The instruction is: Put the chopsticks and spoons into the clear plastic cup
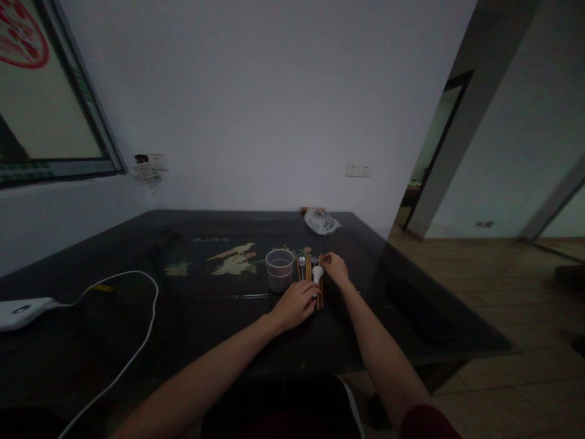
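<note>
On the dark table lies a group of utensils. A white spoon [317, 272] has its bowl pointing away from me, and its handle runs under the closed fingers of my left hand [296, 303]. My right hand [336, 269] pinches the far end of the wooden chopsticks [321, 300] at the right side of the group. A metal spoon [302, 261] and more chopsticks [309, 269] lie to the left, partly hidden by my left hand. A second metal spoon shows dimly behind the white one. Just left of the utensils stands an upright grey, cup-like holder [280, 271].
A crumpled clear plastic bag [322, 221] lies at the table's back edge by the wall. At the left, a white power strip [25, 313] trails a white cable [153, 311] across the table [201, 341]. A dark, flat object [420, 308] lies at the right.
</note>
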